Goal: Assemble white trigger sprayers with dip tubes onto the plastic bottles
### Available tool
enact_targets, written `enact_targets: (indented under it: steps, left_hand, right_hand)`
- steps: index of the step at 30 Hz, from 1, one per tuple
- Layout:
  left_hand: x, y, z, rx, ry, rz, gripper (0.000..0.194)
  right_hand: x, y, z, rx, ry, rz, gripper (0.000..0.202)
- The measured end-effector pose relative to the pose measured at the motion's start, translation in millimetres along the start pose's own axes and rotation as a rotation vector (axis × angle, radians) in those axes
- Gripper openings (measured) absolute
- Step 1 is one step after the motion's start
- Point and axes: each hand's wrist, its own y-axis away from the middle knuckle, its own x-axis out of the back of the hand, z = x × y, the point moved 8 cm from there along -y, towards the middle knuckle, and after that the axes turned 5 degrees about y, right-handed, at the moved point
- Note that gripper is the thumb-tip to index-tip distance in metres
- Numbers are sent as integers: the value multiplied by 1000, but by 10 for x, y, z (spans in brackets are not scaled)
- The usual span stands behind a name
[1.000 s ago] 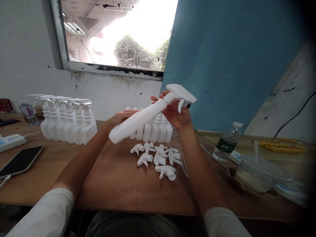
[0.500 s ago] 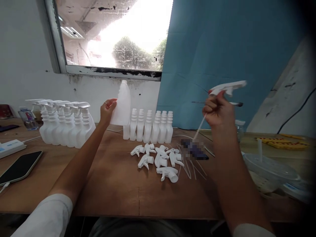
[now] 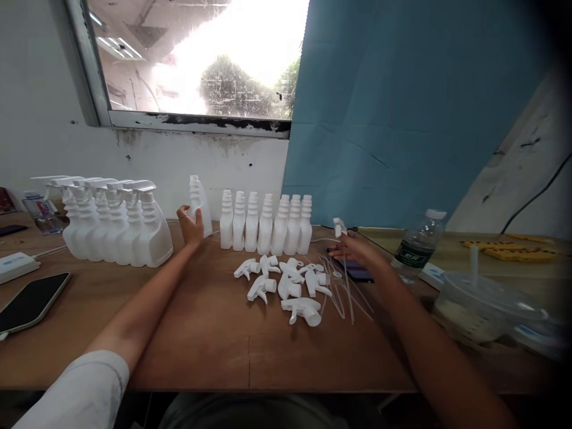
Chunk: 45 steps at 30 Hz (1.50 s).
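My left hand [image 3: 191,226] is wrapped round a white bottle without a spray head [image 3: 203,208], held upright left of the bottle row. My right hand [image 3: 353,247] holds a white trigger sprayer [image 3: 339,226] by its fingertips, with a thin tube hanging from it. Between my hands stands a row of several open-topped white bottles [image 3: 267,229]. In front of them lies a pile of white trigger sprayers [image 3: 301,310], their thin tubes [image 3: 344,304] spread to the right. Several bottles with sprayers fitted [image 3: 152,238] stand at the left.
A phone [image 3: 33,301] and a white power strip [image 3: 16,268] lie at the left. Below my right hand is a dark phone [image 3: 360,273]. Farther right stand a labelled water bottle [image 3: 415,247] and a lidded plastic cup with a straw [image 3: 482,307].
My left hand has lowered the bottle and moved it left. My right hand has come down and inward with the sprayer, from high on the right to just above the table.
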Motion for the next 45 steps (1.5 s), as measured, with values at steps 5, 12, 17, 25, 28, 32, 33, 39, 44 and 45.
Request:
enact_targets:
  steps: [5,12,17,25,28,32,33,39,44,45]
  left_hand:
    - [-132,201,-314,64,24,-82,25]
    - [-348,353,-359,45,71,-181,31]
    - [-481,478,-348,50,120,-223,31]
    - [-308,510,-245,66,187,-122,32]
    - [-162,729,74,40,239,-151,23]
    - [-207,1282,729,76,522,-477,30]
    - [-246,1433,887,115,614,-571,35]
    - [-479,1941,1231,574,989,-857,44]
    - [-607,1985,1053,933,1133,-936,39]
    - [-622,1989,1033,990,1159,-954,40]
  right_hand:
    - [105,-144,126,100,104,163,19]
    - [167,-162,-129,425,260,410,18]
    - [96,-25,-259,554,287,470,29]
    - [-42,569,-647,878,225,659,31]
    - [-343,830,-773,1021,386,613,29]
    - [-1054,1173,-799,1211,689,339,30]
    - [-1214,1260,-782,1243,732,283,30]
    - [-1684,1512,-666,1221,692,4,28]
    - [-1488,1376,-620,1001,417,-29,29]
    - [-1445,1353,-612,965,363,-21,26]
